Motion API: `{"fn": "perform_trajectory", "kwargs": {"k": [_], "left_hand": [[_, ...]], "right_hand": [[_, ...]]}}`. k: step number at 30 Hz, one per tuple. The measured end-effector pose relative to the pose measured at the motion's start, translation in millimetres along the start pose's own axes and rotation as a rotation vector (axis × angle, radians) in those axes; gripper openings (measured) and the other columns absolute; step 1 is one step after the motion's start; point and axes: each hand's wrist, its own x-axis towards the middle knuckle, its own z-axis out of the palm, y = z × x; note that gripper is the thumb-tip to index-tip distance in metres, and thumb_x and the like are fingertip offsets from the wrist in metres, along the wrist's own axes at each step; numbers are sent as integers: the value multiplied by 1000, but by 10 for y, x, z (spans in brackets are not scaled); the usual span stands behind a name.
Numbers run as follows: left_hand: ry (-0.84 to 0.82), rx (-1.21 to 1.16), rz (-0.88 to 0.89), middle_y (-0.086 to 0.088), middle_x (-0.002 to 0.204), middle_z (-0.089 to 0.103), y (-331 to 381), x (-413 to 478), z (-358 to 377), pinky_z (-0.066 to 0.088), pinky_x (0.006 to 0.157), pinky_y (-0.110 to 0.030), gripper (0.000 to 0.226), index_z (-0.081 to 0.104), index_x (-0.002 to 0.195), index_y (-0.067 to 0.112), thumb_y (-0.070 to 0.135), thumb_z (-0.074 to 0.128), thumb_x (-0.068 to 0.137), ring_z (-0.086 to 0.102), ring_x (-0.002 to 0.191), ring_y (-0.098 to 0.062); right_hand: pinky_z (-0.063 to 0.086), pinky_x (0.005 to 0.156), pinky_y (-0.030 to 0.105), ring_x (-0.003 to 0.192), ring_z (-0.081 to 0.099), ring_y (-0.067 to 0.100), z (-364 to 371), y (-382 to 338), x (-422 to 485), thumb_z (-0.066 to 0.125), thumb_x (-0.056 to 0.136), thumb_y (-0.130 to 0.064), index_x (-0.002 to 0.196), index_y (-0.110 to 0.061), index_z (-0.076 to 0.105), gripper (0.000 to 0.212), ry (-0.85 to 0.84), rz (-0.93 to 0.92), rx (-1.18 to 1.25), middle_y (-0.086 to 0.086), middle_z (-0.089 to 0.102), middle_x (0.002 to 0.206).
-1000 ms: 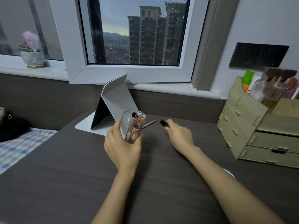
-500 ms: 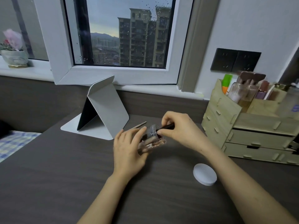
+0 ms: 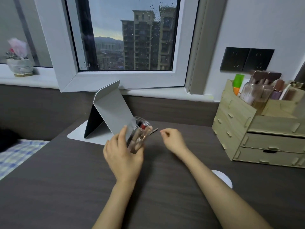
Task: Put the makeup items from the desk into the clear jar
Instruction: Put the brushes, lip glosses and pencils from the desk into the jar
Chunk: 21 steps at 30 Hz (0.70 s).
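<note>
My left hand (image 3: 123, 155) grips the clear jar (image 3: 138, 134), held nearly upright above the dark desk (image 3: 66, 187). Inside the jar stand several makeup items, one with a red top. My right hand (image 3: 173, 140) hovers just right of the jar, fingers loosely curled, with nothing visible in it. A thin silver makeup pencil (image 3: 154, 131) lies on the desk behind the jar, between the two hands.
A grey folding stand (image 3: 112, 113) sits at the back left of the jar. A wooden drawer organiser (image 3: 257, 134) with bottles stands at the right. A white round lid (image 3: 222, 178) lies beside my right forearm. A bed with a checked sheet (image 3: 18, 156) borders the desk's left edge.
My right hand dropped the dark makeup item into the jar and drew back to the right, empty. My left hand tipped the jar from tilted back to nearly upright.
</note>
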Motion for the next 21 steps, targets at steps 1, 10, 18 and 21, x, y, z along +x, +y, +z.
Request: {"fn": "perform_trajectory", "kwargs": {"k": [1, 10, 18, 21], "left_hand": [[20, -7, -62, -16, 97, 63, -16, 25, -9, 45, 82, -49, 73, 51, 121, 13, 26, 79, 55, 57, 93, -36], [103, -82, -281, -13, 112, 60, -45, 80, -56, 39, 89, -41, 78, 50, 127, 13, 15, 84, 57, 52, 102, -33], [34, -88, -161, -15, 106, 59, 16, 28, -18, 43, 83, -43, 77, 49, 124, 16, 15, 84, 56, 53, 98, -34], [-3, -112, -120, -14, 105, 60, 14, 18, -2, 44, 84, -43, 78, 48, 123, 18, 16, 85, 55, 54, 99, -34]], "right_hand": [[45, 93, 35, 110, 59, 31, 114, 32, 48, 45, 94, -12, 119, -1, 61, 32, -62, -65, -235, 18, 66, 118], [30, 104, 40, 124, 45, 31, 524, 14, 289, 39, 91, -9, 124, -8, 53, 36, -204, -379, -999, 12, 57, 129], [45, 78, 36, 98, 60, 32, 129, 68, -23, 56, 87, -18, 99, -9, 62, 16, -1, -259, -702, 11, 65, 104], [41, 73, 31, 91, 58, 30, -209, 56, -127, 45, 94, -16, 103, -7, 57, 17, 148, -95, -137, 11, 62, 99]]}}
